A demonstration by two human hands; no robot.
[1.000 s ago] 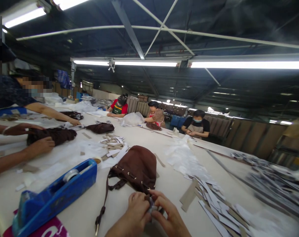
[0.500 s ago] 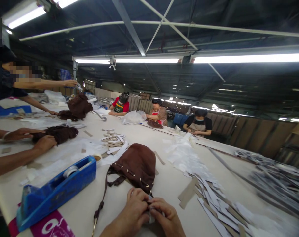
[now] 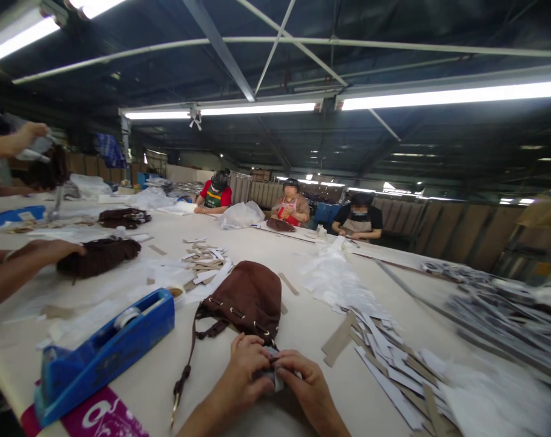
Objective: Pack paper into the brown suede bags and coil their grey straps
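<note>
A dark brown drawstring bag (image 3: 252, 294) with metal eyelets lies on its side in front of me. Its strap (image 3: 184, 379) trails down on the left and ends in a metal clip. Just below the bag's mouth, my left hand (image 3: 246, 370) pinches a small pale grey piece of wrapping (image 3: 276, 377) with bent fingers. My right hand (image 3: 305, 382) grips the same wrapping from the other side, thumb and fingers closed. A dark piece shows between the fingertips, perhaps part of the strap; most of it is hidden.
A blue tape dispenser (image 3: 105, 349) stands at left on a purple printed sheet (image 3: 105, 416). Card strips (image 3: 389, 370) and white tissue sheets (image 3: 343, 279) lie to the right. At left, a co-worker's hand (image 3: 52, 252) touches a brown bundle (image 3: 98, 256). Several people sit across the table.
My hands keep their pinch on the wrapping at nearly the same spot. At far left, a co-worker has lifted a brown bag up and leftward. The view has shifted slightly.
</note>
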